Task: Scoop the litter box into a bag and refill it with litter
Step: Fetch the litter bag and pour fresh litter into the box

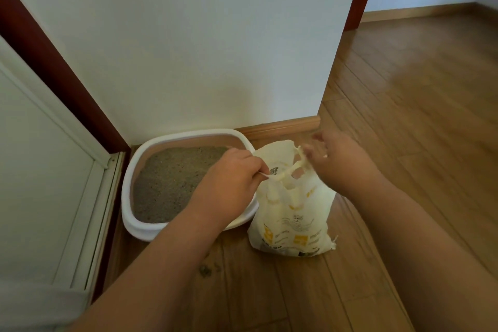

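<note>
A white litter box (140, 229) (grey litter (172, 183) spread level inside) sat in the corner at left. Just right, touching it, stood a cream plastic bag (293, 221) with twisted handles.

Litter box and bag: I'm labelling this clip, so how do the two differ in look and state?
The litter box is a rigid white tray, open-topped, showing grey litter; the bag is soft, crumpled, cream plastic with yellow print. The box sits untouched, while the left hand and right hand pull the bag's handles. Both rest on the wooden floor.
</note>
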Available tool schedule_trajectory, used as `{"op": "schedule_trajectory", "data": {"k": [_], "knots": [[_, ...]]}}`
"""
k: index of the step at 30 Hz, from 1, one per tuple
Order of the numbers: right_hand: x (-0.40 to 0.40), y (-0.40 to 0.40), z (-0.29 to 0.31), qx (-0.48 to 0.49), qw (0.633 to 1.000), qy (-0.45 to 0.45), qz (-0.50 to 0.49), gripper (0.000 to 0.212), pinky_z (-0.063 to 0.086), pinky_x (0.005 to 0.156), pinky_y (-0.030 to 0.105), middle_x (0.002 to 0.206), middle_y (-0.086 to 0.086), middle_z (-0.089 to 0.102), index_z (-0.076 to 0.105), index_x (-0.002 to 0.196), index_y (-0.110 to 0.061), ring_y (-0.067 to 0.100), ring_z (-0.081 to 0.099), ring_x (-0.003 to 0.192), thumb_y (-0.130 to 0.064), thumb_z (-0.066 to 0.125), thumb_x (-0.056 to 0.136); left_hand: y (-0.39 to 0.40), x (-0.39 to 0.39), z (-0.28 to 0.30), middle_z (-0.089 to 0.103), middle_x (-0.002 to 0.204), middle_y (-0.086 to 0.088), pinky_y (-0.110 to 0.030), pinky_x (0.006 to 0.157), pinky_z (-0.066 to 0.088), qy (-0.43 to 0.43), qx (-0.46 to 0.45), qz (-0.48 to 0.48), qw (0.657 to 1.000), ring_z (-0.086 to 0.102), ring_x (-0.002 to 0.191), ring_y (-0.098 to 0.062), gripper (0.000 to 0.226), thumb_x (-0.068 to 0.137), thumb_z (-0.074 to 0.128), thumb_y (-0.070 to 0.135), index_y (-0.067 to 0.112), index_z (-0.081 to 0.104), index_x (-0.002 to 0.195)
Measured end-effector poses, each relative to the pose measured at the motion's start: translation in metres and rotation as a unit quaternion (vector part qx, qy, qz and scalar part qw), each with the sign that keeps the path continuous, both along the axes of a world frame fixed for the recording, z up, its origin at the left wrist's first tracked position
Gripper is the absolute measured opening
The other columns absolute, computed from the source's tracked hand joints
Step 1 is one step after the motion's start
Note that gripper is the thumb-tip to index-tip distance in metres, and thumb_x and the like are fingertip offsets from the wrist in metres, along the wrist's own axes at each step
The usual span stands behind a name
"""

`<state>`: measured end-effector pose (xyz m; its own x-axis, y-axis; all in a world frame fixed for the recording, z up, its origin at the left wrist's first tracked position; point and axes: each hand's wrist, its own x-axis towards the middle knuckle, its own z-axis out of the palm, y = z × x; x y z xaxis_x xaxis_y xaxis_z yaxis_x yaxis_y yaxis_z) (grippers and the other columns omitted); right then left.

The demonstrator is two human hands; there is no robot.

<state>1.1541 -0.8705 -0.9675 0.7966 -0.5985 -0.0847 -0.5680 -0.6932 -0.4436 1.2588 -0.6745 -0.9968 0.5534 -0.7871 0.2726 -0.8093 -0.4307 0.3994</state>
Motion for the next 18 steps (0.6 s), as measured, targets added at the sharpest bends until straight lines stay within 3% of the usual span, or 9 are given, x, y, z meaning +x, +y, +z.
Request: {"op": "schedule_trajectory", "data": {"k": [2,4,6,9,11,12,14,18], "knots": [[0.002,0.01,0.001,-0.028,0.995,0.065,0.069,0.077,0.013,0.124,0.054,0.142,-0.007,0.058,0.053,0.142,-0.027,0.018,0.049,0.137,-0.081,0.033,0.091,0.001,-0.001,0.0,0.063,0.097,0.012,-0.021,0.081,0.034,0.001,0.003,-0.004,1.0,0.04,0.099,-0.004,0.016,0.099,0.063,0.026,0.024,0.076,0.108],[0.002,0.019,0.001,0.006,0.991,0.061,0.117,0.088,-0.007,0.124,0.058,0.131,-0.015,0.064,0.057,0.136,-0.035,0.013,0.045,0.14,-0.089,0.014,0.083,0.001,-0.001,-0.001,0.061,0.096,0.012,-0.022,0.081,0.035,0.005,0.002,0.003,1.0,0.042,0.099,-0.006,0.016,0.099,0.063,0.026,0.023,0.076,0.107],[0.003,0.02,0.004,0.055,0.991,0.032,0.115,0.09,-0.006,0.123,0.057,0.116,-0.016,0.069,0.055,0.138,-0.038,0.01,0.052,0.133,-0.092,0.013,0.079,0.001,0.001,-0.002,0.062,0.098,0.011,-0.026,0.085,0.04,0.007,0.004,0.018,1.0,0.047,0.103,-0.012,0.016,0.099,0.062,0.026,0.022,0.075,0.108],[0.001,0.016,0.01,0.028,0.989,0.08,0.123,0.109,0.008,0.121,0.053,0.134,-0.015,0.062,0.028,0.156,-0.037,0.015,0.052,0.134,-0.096,0.045,0.066,0.003,0.004,-0.004,0.061,0.098,0.013,-0.033,0.092,0.045,-0.002,0.012,0.023,1.0,0.046,0.109,-0.014,0.017,0.098,0.064,0.03,0.023,0.075,0.109],[-0.003,0.014,0.01,0.009,0.982,0.132,0.133,0.119,0.011,0.12,0.055,0.144,-0.014,0.055,0.017,0.159,-0.038,0.019,0.048,0.138,-0.088,0.065,0.063,0.004,0.003,-0.004,0.059,0.096,0.016,-0.037,0.094,0.045,-0.01,0.009,0.021,1.0,0.045,0.111,-0.014,0.016,0.097,0.065,0.032,0.025,0.075,0.107],[-0.004,0.013,0.008,0.005,0.982,0.144,0.121,0.116,0.013,0.12,0.055,0.145,-0.014,0.055,0.018,0.159,-0.037,0.019,0.049,0.138,-0.08,0.073,0.065,0.005,0.002,-0.004,0.062,0.096,0.016,-0.038,0.095,0.046,-0.016,0.005,0.02,1.0,0.044,0.112,-0.015,0.016,0.097,0.065,0.033,0.025,0.075,0.106],[-0.003,0.009,0.004,-0.014,0.987,0.135,0.086,0.09,0.022,0.115,0.051,0.134,-0.015,0.061,0.034,0.153,-0.035,0.017,0.053,0.131,-0.06,0.078,0.078,0.004,0.001,-0.004,0.067,0.099,0.013,-0.038,0.095,0.046,-0.027,0.0,0.02,0.999,0.045,0.112,-0.016,0.017,0.096,0.066,0.035,0.026,0.076,0.105],[0.004,0.009,-0.003,-0.043,0.994,0.084,0.05,0.03,0.028,0.105,0.045,0.101,-0.019,0.063,0.06,0.125,-0.037,0.012,0.059,0.104,-0.033,0.06,0.095,0.006,0.007,-0.01,0.065,0.098,0.014,-0.04,0.096,0.047,-0.028,0.012,0.018,0.999,0.049,0.111,-0.016,0.018,0.097,0.064,0.038,0.027,0.075,0.105]]}}
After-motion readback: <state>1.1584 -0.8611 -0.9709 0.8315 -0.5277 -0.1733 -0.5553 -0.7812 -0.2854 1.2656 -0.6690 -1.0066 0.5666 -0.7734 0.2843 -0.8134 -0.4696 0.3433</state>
